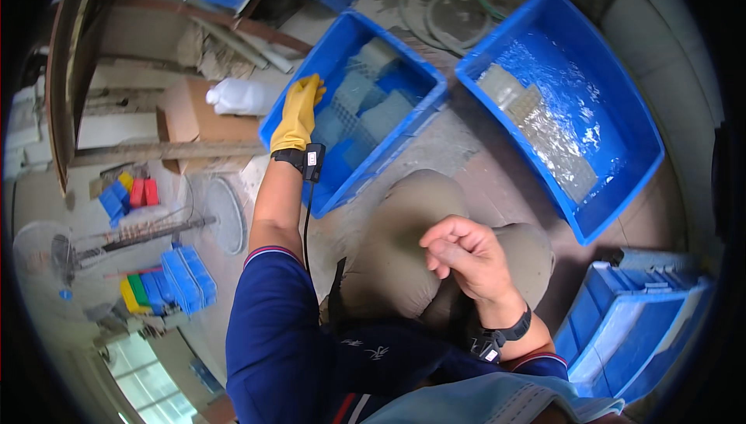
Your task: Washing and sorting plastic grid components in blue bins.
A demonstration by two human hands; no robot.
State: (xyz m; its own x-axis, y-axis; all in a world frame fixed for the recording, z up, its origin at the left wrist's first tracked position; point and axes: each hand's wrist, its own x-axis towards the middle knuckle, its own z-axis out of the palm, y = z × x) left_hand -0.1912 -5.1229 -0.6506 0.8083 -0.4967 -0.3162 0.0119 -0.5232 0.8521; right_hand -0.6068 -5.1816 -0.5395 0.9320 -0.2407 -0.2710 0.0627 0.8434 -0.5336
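Note:
My left hand, in a yellow rubber glove, is at the left rim of a blue plastic tub. Its fingers are bent together over that rim, and their tips are partly hidden. Inside the tub, several pale, perforated blocks lie in water. Bare and raised above my knees, my right hand has its fingers curled in and its thumb close to the index finger. Nothing shows in it. Farther right stands a second blue tub of rippling water, with pale sheet-like pieces along its left side.
A white plastic jug and a cardboard box are left of the first tub. A green hose coils behind the tubs. At lower right sits a blue crate. A standing fan and small coloured bins are at left.

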